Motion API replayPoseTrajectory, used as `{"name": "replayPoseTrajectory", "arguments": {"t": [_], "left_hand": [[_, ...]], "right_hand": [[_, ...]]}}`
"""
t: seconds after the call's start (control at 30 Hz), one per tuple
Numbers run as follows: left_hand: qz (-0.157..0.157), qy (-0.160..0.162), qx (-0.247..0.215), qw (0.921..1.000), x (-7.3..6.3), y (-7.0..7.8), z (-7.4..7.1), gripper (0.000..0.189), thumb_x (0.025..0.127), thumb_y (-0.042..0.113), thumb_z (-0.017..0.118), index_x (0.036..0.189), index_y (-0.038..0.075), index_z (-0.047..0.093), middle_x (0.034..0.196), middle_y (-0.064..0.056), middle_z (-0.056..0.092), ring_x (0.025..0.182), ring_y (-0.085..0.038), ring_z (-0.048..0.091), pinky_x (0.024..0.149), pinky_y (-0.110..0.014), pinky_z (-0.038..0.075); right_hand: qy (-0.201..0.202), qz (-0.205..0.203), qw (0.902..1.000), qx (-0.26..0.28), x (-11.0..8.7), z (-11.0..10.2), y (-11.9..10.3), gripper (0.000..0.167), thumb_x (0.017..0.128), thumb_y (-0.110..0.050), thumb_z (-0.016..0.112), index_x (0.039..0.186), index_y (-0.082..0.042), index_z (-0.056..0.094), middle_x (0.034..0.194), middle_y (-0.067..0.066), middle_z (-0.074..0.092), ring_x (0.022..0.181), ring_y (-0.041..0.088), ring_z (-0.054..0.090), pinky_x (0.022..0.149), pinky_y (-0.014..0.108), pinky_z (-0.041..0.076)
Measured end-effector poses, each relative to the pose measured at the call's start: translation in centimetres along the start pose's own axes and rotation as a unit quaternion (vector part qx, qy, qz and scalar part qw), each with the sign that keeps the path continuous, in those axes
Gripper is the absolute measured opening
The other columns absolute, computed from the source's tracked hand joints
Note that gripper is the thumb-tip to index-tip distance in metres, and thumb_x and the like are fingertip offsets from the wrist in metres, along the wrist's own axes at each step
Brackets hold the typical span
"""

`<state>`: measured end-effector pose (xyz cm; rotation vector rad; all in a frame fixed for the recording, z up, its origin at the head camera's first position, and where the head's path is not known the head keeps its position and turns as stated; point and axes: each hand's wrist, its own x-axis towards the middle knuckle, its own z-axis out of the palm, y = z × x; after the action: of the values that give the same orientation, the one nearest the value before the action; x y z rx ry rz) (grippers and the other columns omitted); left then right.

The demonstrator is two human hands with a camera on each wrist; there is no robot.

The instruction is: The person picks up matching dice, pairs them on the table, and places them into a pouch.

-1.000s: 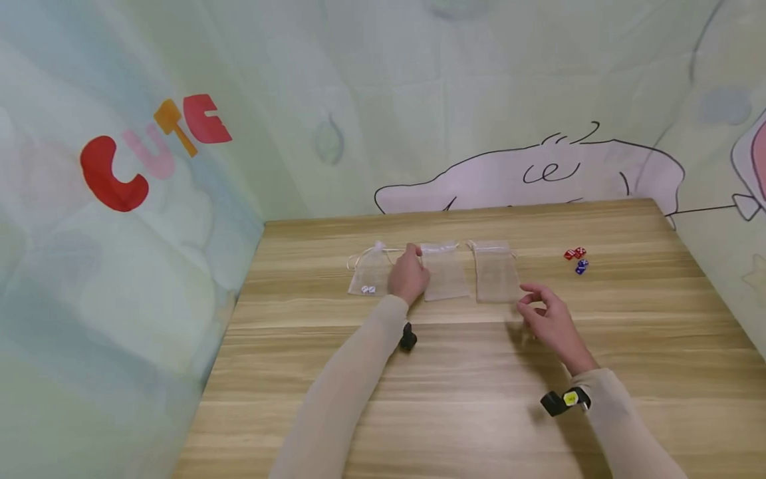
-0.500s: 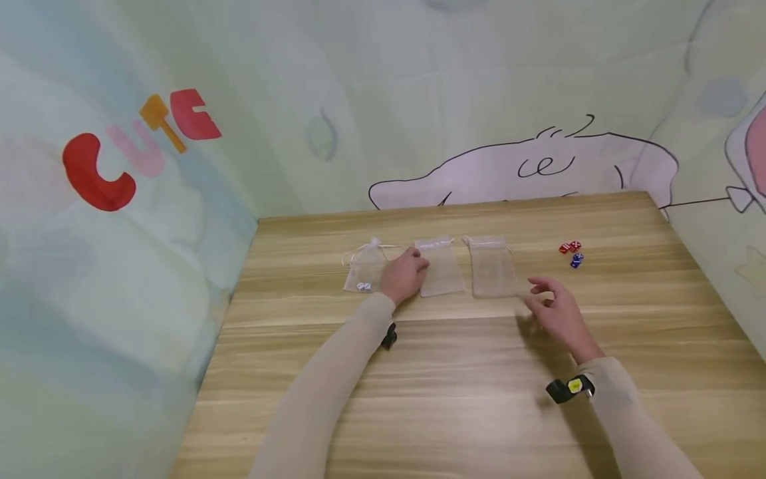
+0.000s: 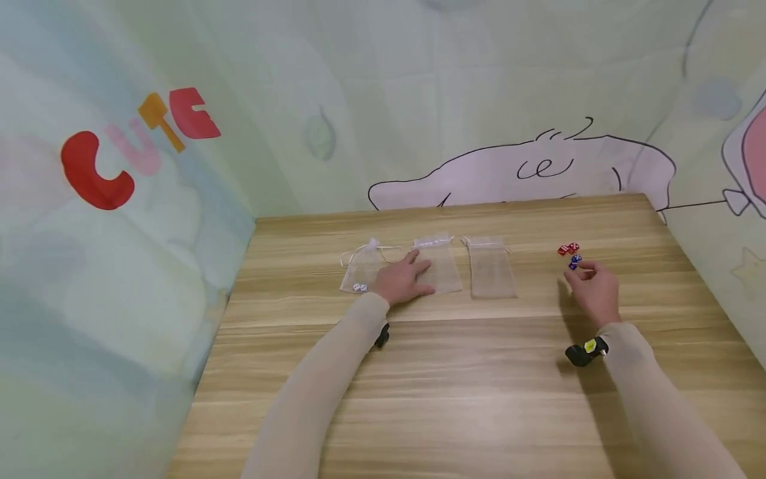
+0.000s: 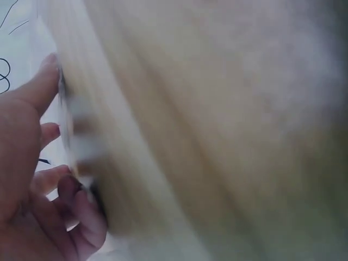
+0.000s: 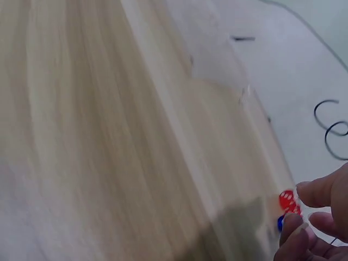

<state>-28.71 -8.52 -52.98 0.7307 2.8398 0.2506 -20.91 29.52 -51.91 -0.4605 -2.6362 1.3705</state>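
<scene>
Three sheer drawstring pouches lie in a row on the wooden table. The left pouch (image 3: 361, 271) has two white dice (image 3: 360, 287) in it. My left hand (image 3: 399, 280) rests with spread fingers at the left part of the middle pouch (image 3: 447, 269). The right pouch (image 3: 492, 271) lies flat and untouched. My right hand (image 3: 595, 290) reaches to the blue dice (image 3: 576, 261), thumb and forefinger apart. In the right wrist view, red dice (image 5: 287, 201) show past the gap between the fingers, and one blue die (image 5: 280, 223) is partly hidden by a fingertip.
The wooden table (image 3: 455, 392) meets a printed cloth backdrop (image 3: 383, 120) at its far edge. More cloth hangs at the left, with coloured letters (image 3: 98, 171). Red dice sit just behind the blue ones. A black wrist camera (image 3: 583, 352) is strapped to the right sleeve.
My right hand has moved right and away from me, from beside the right pouch to the blue dice. My left hand has shifted slightly left and nearer, its fingers spreading.
</scene>
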Motion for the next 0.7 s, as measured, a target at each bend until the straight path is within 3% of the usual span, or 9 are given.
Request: {"name": "replayPoseTrajectory", "arguments": {"t": [0.07, 0.17, 0.27, 0.33, 0.4, 0.53, 0.7], "left_hand": [[0.005, -0.009, 0.002, 0.9999, 0.1, -0.1, 0.0, 0.073, 0.09, 0.062, 0.06, 0.151, 0.026, 0.043, 0.162, -0.01, 0.023, 0.124, -0.036, 0.055, 0.08, -0.044, 0.055], [0.014, -0.019, 0.007, 0.9997, 0.2, -0.1, 0.0, 0.073, 0.091, 0.061, 0.059, 0.152, 0.026, 0.04, 0.162, -0.01, 0.02, 0.124, -0.035, 0.054, 0.08, -0.042, 0.055], [0.025, -0.032, 0.006, 0.9991, 0.2, -0.1, -0.3, 0.074, 0.092, 0.06, 0.059, 0.153, 0.026, 0.038, 0.163, -0.01, 0.019, 0.127, -0.035, 0.052, 0.087, -0.043, 0.053], [0.03, -0.043, 0.003, 0.9986, 0.1, 0.1, -0.7, 0.074, 0.092, 0.059, 0.06, 0.154, 0.025, 0.037, 0.163, -0.011, 0.017, 0.13, -0.035, 0.049, 0.093, -0.043, 0.05], [0.031, -0.053, -0.001, 0.9981, 0.0, 0.2, -1.0, 0.075, 0.092, 0.058, 0.06, 0.154, 0.024, 0.036, 0.163, -0.01, 0.015, 0.132, -0.034, 0.047, 0.096, -0.044, 0.048], [0.026, -0.065, -0.009, 0.9975, -0.1, 0.3, -1.5, 0.075, 0.092, 0.057, 0.061, 0.154, 0.024, 0.036, 0.164, -0.009, 0.013, 0.133, -0.034, 0.046, 0.099, -0.044, 0.047], [0.024, -0.068, -0.014, 0.9973, 0.0, 0.1, -1.7, 0.075, 0.092, 0.057, 0.062, 0.154, 0.025, 0.036, 0.164, -0.009, 0.012, 0.132, -0.035, 0.047, 0.099, -0.045, 0.047]], "right_hand": [[0.011, 0.002, 0.9998, -0.016, 0.7, 0.1, 0.4, 0.045, 0.095, -0.016, 0.065, 0.126, 0.015, 0.054, 0.097, 0.025, 0.062, 0.059, 0.004, 0.056, 0.051, 0.018, 0.044], [0.008, 0.025, 0.9992, -0.029, 1.4, 0.2, 0.9, 0.05, 0.095, -0.021, 0.064, 0.128, 0.015, 0.052, 0.109, 0.032, 0.063, 0.079, 0.024, 0.066, 0.063, 0.025, 0.049], [0.005, 0.065, 0.9973, -0.036, 1.9, 0.4, 1.3, 0.056, 0.097, -0.028, 0.06, 0.133, 0.014, 0.049, 0.126, 0.033, 0.057, 0.108, 0.04, 0.059, 0.082, 0.04, 0.049], [0.011, 0.08, 0.9958, -0.044, 2.2, 0.5, 1.6, 0.057, 0.097, -0.031, 0.059, 0.133, 0.012, 0.051, 0.13, 0.032, 0.056, 0.114, 0.042, 0.056, 0.087, 0.046, 0.047], [0.016, 0.086, 0.9946, -0.056, 2.5, 0.6, 1.7, 0.055, 0.097, -0.033, 0.058, 0.131, 0.01, 0.054, 0.127, 0.03, 0.058, 0.109, 0.04, 0.056, 0.082, 0.044, 0.047], [0.032, 0.079, 0.9931, -0.08, 2.8, 0.9, 1.6, 0.046, 0.097, -0.032, 0.058, 0.122, 0.006, 0.063, 0.113, 0.024, 0.065, 0.084, 0.026, 0.059, 0.063, 0.033, 0.044], [0.045, 0.055, 0.9947, -0.075, 2.6, 1.0, 1.6, 0.039, 0.097, -0.03, 0.06, 0.114, 0.005, 0.067, 0.102, 0.021, 0.066, 0.074, 0.017, 0.054, 0.058, 0.027, 0.042]]}}
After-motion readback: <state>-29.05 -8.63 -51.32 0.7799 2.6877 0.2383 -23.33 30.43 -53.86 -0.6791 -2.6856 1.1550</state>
